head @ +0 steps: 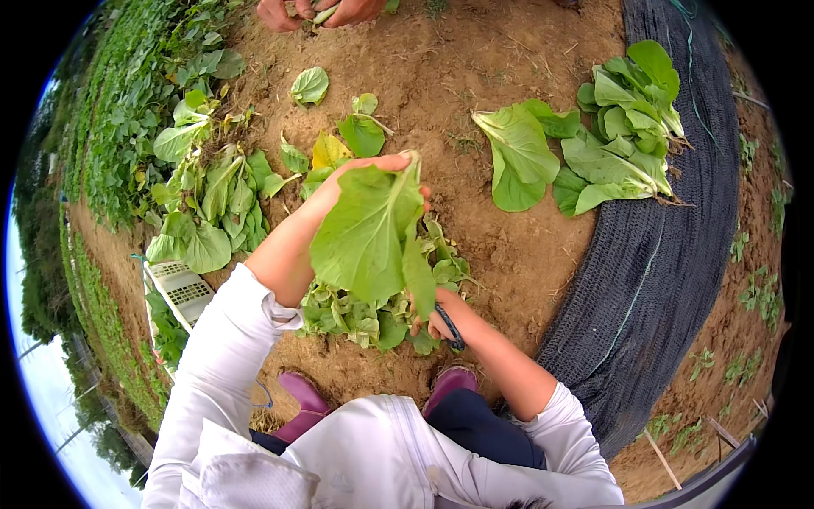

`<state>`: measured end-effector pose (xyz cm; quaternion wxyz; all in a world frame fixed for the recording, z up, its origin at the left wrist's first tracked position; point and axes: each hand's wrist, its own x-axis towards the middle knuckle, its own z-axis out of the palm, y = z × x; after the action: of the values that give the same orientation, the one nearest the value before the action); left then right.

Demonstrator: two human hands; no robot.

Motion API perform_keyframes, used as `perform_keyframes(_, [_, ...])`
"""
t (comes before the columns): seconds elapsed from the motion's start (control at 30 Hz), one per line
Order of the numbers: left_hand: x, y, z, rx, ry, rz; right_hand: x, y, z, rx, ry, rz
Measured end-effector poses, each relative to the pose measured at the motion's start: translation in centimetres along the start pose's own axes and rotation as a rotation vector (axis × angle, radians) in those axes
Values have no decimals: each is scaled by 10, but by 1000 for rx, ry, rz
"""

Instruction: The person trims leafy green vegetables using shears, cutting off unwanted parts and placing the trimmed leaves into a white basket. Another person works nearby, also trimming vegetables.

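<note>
My left hand (389, 163) grips the base of a leafy green plant (365, 235) and holds it up in front of me, its broad leaves hanging down. Lower and to the right, my right hand (445, 316) is closed on a dark curved handle (452, 328); the rest of that tool is hidden, so its kind is unclear. One hanging leaf partly covers the right hand's fingers. Below both hands, loose leaves (362, 321) lie in a heap on the soil between them and my boots.
Uprooted greens (626, 127) lie partly on black mesh cloth (661, 267) at right. More leaves (222, 191) are piled at left, beside a white plastic crate (184, 289) holding greens. Another person's hands (324, 13) hold something pale green at the top. Purple boots (305, 401) stand on soil.
</note>
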<state>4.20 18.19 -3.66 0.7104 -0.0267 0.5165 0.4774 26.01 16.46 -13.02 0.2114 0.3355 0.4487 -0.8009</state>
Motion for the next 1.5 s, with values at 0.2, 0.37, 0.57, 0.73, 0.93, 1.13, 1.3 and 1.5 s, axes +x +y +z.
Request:
perform_keyframes(0.2, [85, 27, 84, -29, 55, 242, -2, -4, 6, -8, 30, 32])
perform_keyframes(0.37, [59, -17, -7, 893, 392, 791, -8, -26, 13, -8, 120, 96])
perform_keyframes(0.57, [-51, -14, -225, 1242, 1144, 791, -1, -28, 24, -97, 82, -32])
perform_keyframes(0.73, [-77, -9, -292, 1681, 1262, 803, 1, -42, 26, -96, 111, -116])
perform_keyframes(0.93, [-42, -2, -287, 1849, 1362, 591, 3, -47, 31, -75, 177, -122])
perform_keyframes(1.13, [-37, -2, -284, 1933, 1287, 611, 4, -43, 35, -133, 161, -168])
perform_keyframes(1.3, [-62, 0, -246, 1562, 1179, 803, 1, -52, 29, -334, 299, -217])
perform_keyframes(1.5, [-89, -4, -141, 478, 439, 520, 12, -87, 24, -58, 432, -418])
